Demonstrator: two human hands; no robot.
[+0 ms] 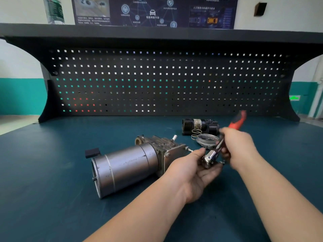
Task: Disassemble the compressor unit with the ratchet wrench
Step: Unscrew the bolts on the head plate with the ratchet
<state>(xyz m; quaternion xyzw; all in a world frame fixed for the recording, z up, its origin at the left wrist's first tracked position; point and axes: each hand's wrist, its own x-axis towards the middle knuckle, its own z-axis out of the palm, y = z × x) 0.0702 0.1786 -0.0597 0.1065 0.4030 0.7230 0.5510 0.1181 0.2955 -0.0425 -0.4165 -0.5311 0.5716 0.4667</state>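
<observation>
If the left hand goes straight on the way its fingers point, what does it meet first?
Probably the chrome head of the ratchet wrench, just beyond the left hand fingertips; past it lies the round metal cover. Depth is unclear.

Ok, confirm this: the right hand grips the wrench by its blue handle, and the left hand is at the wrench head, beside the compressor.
One thing is wrong: the handle is red-orange, not blue, as the head view shows. The rest stands: the right hand grips the wrench, and the left hand is at its head, beside the compressor.
</observation>
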